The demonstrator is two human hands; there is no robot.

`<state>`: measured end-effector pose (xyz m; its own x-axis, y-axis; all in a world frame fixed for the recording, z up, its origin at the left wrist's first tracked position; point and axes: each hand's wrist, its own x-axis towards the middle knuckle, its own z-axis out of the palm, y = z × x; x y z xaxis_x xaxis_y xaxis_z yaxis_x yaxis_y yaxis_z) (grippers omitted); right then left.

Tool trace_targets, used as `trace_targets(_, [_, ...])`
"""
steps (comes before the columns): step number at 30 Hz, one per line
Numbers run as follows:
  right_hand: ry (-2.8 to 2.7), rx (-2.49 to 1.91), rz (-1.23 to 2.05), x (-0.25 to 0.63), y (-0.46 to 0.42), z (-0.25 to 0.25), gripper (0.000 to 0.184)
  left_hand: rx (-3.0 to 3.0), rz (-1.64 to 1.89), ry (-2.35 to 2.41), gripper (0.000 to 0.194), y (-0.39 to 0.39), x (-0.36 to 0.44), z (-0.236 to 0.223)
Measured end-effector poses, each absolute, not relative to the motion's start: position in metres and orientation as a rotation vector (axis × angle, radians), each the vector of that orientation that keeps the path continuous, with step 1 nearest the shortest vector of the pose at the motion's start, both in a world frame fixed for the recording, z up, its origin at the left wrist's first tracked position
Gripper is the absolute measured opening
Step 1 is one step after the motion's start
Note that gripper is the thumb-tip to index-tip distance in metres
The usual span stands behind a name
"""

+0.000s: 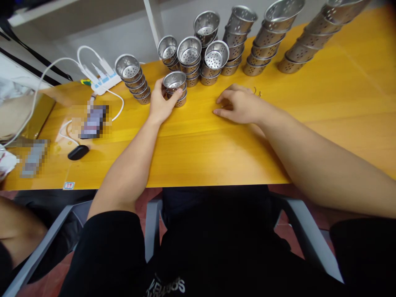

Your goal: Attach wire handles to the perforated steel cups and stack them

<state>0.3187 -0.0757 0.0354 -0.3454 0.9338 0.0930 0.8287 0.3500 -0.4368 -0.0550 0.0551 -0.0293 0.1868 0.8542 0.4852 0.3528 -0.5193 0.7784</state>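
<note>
My left hand (162,101) is wrapped around a short stack of perforated metal cups (175,81), thumb at the front and fingers behind. The stack stands upright on the table. Right of it, my right hand (236,105) hovers low over the wood with fingers curved. A gap shows between its thumb and fingertips, and I see nothing held there. Just beyond its knuckles lie small thin curved wire pieces (257,92), partly hidden. Behind both hands stand more cup stacks, including a short one (216,55) and a three-cup-like one (189,51).
One cup stack (128,68) stands at the left; taller stacks (264,45) lean toward the right (309,41). A white power strip (107,82) with cables, a blurred phone (94,121) and a black oval object (78,152) lie left. Another person's leg (21,222) shows lower left.
</note>
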Motion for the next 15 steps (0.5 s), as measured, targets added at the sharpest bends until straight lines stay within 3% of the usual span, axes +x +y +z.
trace_targets(6, [-2.322,-1.513,0.391,0.321,-0.072,0.031,0.038,1.937,1.261,1.203,0.127,0.046,-0.055,-0.021])
trace_targets(11, [-2.356,-1.511,0.332,0.322,-0.068,0.027,0.048,1.941,1.235,1.21,0.146,0.03,-0.048,-0.011])
trace_targets(15, [-2.33,-1.54,0.373,0.32,-0.07,0.03,0.049,1.942,1.201,1.185,0.136,0.024,-0.044,-0.005])
